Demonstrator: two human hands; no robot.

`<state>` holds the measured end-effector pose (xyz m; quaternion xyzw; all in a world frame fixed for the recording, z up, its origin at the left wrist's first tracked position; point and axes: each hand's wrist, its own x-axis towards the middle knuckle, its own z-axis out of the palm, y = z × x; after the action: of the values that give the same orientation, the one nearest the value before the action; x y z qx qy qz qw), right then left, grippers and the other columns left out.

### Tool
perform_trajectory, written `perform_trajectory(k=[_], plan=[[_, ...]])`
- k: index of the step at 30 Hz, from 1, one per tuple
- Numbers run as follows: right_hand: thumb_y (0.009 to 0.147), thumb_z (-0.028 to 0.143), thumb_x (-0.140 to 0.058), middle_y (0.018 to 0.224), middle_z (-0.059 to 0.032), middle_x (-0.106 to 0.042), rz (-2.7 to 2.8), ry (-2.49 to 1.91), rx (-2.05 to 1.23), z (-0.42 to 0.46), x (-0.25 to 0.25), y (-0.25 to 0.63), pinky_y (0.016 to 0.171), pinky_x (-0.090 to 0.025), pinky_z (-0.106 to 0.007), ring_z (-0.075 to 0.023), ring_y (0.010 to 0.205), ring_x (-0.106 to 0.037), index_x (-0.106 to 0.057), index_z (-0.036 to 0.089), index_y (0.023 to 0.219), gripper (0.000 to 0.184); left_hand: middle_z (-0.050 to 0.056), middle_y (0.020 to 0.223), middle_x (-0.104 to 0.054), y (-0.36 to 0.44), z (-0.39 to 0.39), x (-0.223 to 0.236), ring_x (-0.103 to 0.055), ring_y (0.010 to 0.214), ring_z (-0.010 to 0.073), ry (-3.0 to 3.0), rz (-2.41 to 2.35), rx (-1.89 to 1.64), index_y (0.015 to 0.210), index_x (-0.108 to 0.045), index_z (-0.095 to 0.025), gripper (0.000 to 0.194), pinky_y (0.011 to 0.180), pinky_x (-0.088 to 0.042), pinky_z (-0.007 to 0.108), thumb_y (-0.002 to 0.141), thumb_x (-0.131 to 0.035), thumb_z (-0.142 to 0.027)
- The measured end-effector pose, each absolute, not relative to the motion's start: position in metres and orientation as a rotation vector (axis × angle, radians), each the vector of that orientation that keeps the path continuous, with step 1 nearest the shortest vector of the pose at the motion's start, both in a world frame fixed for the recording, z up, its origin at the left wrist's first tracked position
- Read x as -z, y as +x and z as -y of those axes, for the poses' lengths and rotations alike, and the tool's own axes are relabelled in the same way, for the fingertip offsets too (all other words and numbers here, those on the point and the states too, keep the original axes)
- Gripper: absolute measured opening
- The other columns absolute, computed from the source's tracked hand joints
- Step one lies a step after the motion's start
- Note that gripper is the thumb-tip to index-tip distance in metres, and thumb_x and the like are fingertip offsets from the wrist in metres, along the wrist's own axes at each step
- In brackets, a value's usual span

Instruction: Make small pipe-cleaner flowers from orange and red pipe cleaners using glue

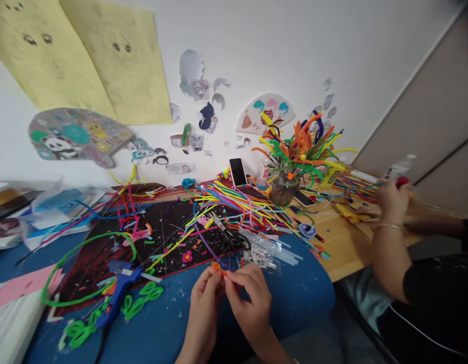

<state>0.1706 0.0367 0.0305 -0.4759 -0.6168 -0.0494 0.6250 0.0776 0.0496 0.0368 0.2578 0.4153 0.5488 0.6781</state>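
Between my two hands, just above the front edge of the blue table, is a small bent orange pipe cleaner (218, 267). My left hand (205, 296) pinches one side of it. With thumb and forefinger, my right hand (251, 298) grips the other side. Fingers cover part of the piece, so its full shape is hidden. Black-handled scissors (234, 238) lie just beyond, beside a clear bag of short white sticks (259, 255). A purple pipe cleaner (209, 245) stretches behind my fingers. A small pink flower (187, 257) rests on the dark mat to the left.
A blue glue gun (120, 293) lies left, among green pipe-cleaner loops (143, 299) and a large green ring (54, 273). Behind are a pile of coloured pipe cleaners (249, 202), a phone (238, 172) and a jar of pipe-cleaner stems (284, 189). A co-worker's hands (393, 205) work at right.
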Motion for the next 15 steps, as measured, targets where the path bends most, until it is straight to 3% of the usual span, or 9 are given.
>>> perform_trajectory(k=[6,15], plan=[[0.083,0.004,-0.060,0.070,-0.0015,-0.066,1.460,-1.068,0.175,-0.0418,-0.0255,0.1706,0.066,-0.050,-0.033,-0.0158,0.067,-0.058,-0.065,0.021,0.087,0.018,-0.002,0.067,-0.062,0.0754,-0.0504,-0.0339,-0.056,0.062,0.0106,0.546,-0.900,-1.233,0.070,-0.064,-0.015,0.024,0.059,-0.047,0.019,0.071,-0.075,-0.036],[0.082,0.005,-0.059,0.070,-0.0005,-0.063,1.332,-1.102,0.061,-0.0452,-0.0205,0.1713,0.067,-0.049,-0.033,-0.0152,0.064,-0.057,-0.061,0.020,0.083,0.016,0.004,0.076,-0.071,0.0813,-0.0494,-0.0308,-0.065,0.074,0.0165,0.573,-0.933,-1.206,0.078,-0.074,-0.014,0.025,0.074,-0.052,0.025,0.065,-0.082,-0.033]])
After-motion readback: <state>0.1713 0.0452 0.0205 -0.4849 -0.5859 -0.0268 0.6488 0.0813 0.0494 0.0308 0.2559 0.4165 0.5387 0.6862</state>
